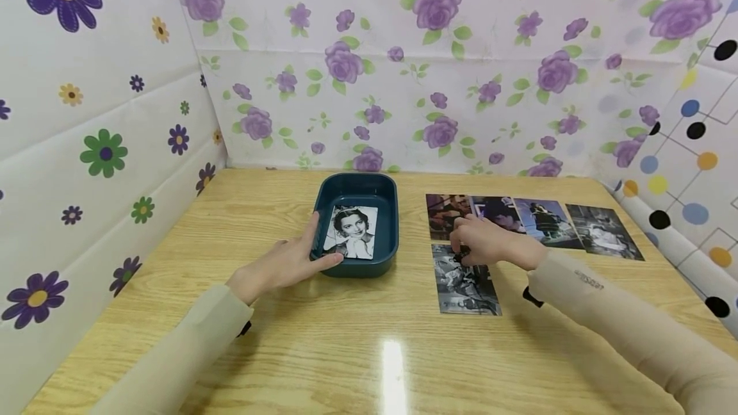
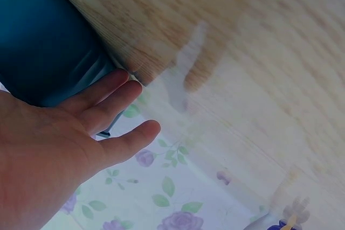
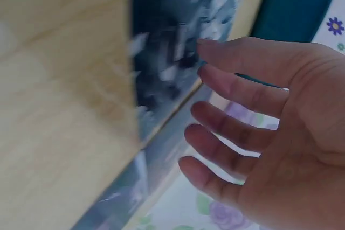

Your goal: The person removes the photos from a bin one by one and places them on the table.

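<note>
A dark teal rectangular bin [image 1: 369, 268] stands on the table, with a black-and-white portrait photo [image 1: 353, 233] lying inside. My left hand [image 1: 282, 262] rests against the bin's near left side, thumb over the near rim; in the left wrist view the visible fingers [image 2: 121, 146] are straight along its outer wall. My right hand [image 1: 484, 242] is over the far end of a black-and-white group photo [image 1: 467, 290], fingers bent downward. In the right wrist view the thumb and index fingertips are at this photo's surface [image 3: 161, 52], not pinching it; the other fingers are spread and loosely bent.
Behind the group photo lies a row: a reddish photo [image 1: 446, 210], a dark photo [image 1: 496, 210] partly behind my right hand, a bluish photo [image 1: 548, 223] and a grey photo [image 1: 604, 230]. Flowered sheeting [image 1: 369, 82] encloses the wooden table [image 1: 323, 351] at the back and sides.
</note>
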Demonstrator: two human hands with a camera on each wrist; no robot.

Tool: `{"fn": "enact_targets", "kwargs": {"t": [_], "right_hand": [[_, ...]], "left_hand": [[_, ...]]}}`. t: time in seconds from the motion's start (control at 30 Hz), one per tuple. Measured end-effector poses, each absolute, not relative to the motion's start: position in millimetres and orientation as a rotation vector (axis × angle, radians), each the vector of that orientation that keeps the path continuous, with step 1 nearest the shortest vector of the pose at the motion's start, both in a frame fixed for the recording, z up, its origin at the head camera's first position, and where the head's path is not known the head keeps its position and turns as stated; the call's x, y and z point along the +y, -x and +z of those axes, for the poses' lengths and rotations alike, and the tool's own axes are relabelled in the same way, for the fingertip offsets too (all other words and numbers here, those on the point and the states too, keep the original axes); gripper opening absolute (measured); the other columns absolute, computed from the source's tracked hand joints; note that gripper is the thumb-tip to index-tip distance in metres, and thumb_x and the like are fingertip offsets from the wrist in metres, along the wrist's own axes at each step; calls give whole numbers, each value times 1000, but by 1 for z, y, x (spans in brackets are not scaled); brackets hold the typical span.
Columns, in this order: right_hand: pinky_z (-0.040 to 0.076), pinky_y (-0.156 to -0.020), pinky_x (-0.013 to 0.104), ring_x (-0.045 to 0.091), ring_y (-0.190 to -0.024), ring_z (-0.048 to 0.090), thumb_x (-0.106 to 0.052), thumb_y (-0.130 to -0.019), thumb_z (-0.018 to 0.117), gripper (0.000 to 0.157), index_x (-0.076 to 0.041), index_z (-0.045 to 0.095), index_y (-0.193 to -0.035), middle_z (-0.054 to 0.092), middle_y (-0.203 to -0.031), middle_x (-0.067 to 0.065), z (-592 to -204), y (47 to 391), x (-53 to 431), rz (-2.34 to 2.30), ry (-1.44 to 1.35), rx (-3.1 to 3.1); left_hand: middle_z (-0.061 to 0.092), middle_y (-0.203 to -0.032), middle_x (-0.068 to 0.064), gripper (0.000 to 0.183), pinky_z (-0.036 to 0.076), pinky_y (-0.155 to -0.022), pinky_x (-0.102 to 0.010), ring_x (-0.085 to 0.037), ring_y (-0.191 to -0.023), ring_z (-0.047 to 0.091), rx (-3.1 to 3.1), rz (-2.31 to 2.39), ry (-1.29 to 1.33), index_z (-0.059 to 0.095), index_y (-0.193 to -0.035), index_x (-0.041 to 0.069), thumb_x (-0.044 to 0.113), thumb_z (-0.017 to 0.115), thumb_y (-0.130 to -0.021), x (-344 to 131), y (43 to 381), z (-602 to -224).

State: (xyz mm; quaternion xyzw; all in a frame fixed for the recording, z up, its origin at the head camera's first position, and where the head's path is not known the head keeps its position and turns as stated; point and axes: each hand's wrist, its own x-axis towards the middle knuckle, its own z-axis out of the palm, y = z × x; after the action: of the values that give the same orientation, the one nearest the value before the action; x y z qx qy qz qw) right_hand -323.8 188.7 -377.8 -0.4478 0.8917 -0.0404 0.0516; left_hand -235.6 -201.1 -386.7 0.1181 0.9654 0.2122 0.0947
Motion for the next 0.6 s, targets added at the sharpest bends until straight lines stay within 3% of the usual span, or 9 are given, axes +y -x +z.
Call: {"fn": "enact_targets", "kwargs": {"t": [0.2, 0.4, 0.6], "right_hand": [[45, -60, 25, 8, -63, 51, -6, -85, 69, 3, -5, 66, -87, 63, -76, 2, -345, 348, 150, -505, 1434, 2606], [51, -74, 30, 15, -78, 61, -11, -86, 71, 8, -6, 68, -92, 68, -88, 7, -319, 380, 88, -769, 1366, 2550], [50, -72, 26, 13, -76, 61, -13, -86, 73, 14, -4, 68, -95, 67, -88, 5, -328, 407, 34, -669, 1345, 2435]], "left_hand": [[29, -156, -19, 111, 27, -112, -61, -41, -137, 41, 2871, 623, -333, -16, -155, 19, 83, 38, -82, -201, 236, -387], [29, -156, -18, 111, 25, -112, -61, -38, -138, 41, 2878, 614, -330, -17, -154, 18, 83, 37, -82, -202, 237, -387], [31, -156, -18, 111, 23, -112, -63, -36, -138, 42, 2875, 618, -334, -16, -155, 17, 83, 37, -82, -202, 237, -389]]}}
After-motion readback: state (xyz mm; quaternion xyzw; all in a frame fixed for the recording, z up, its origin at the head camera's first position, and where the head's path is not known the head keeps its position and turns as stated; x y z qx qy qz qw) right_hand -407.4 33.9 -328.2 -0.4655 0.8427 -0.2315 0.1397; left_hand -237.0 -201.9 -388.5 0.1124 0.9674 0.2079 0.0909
